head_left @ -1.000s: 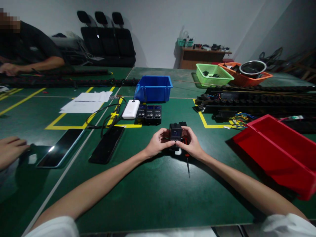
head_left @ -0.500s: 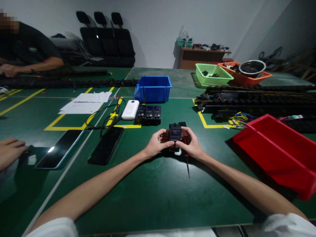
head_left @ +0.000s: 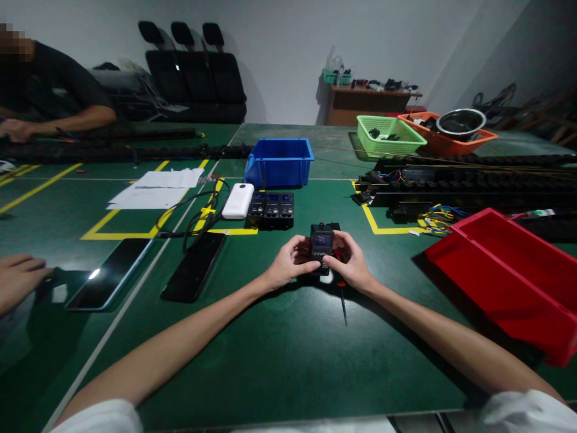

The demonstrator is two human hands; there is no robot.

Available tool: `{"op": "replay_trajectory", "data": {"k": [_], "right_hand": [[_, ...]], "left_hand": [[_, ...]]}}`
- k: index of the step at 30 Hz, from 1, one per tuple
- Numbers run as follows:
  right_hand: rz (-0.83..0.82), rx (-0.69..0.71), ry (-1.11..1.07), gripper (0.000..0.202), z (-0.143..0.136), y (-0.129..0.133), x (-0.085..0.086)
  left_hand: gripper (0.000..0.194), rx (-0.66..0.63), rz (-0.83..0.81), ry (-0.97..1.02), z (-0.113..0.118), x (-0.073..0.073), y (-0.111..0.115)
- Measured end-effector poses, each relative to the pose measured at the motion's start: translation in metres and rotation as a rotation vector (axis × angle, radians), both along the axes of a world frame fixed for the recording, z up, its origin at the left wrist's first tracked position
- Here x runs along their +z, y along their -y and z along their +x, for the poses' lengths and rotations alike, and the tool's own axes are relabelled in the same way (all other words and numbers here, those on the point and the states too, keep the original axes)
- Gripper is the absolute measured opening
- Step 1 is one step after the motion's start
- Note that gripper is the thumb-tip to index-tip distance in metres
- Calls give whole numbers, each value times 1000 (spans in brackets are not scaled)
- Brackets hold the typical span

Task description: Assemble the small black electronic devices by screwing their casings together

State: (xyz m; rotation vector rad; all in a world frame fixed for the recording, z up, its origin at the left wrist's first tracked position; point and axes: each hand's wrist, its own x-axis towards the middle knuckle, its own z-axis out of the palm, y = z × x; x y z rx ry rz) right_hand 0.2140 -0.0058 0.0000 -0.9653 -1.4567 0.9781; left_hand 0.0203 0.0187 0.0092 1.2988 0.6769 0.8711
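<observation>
A small black device with a little screen (head_left: 321, 242) is held upright between my two hands over the green table. My left hand (head_left: 288, 263) grips its left side, thumb on the lower front. My right hand (head_left: 351, 262) grips the right side, its thumb also at the lower front. Under and beside my right hand lies a red-handled screwdriver (head_left: 344, 300), its shaft pointing toward me. A white object (head_left: 327, 277) shows just below the device. Similar black devices (head_left: 272, 209) stand in a row beyond my left hand, beside a white power bank (head_left: 238, 201).
Two phones (head_left: 193, 267) (head_left: 110, 273) lie at the left, near another person's hand (head_left: 20, 279). A blue bin (head_left: 282, 162) stands ahead, a red bin (head_left: 505, 276) at the right. Black rails with wires (head_left: 451, 186) lie behind the red bin. Another person (head_left: 58, 90) works at the far left.
The black device has shifted slightly to the right and its lower front buttons show a little differently. Both my hands still hold it.
</observation>
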Motion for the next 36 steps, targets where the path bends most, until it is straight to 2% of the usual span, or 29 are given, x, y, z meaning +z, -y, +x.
{"op": "replay_trajectory", "data": {"k": [7, 14, 36], "right_hand": [[-14, 36, 8, 56, 0, 0, 2], [-20, 101, 49, 50, 0, -1, 4], [4, 30, 18, 49, 0, 1, 6]], "left_hand": [[47, 17, -1, -39, -1, 2, 0], [50, 9, -13, 17, -1, 1, -2], [56, -36, 15, -2, -2, 0, -1]]}}
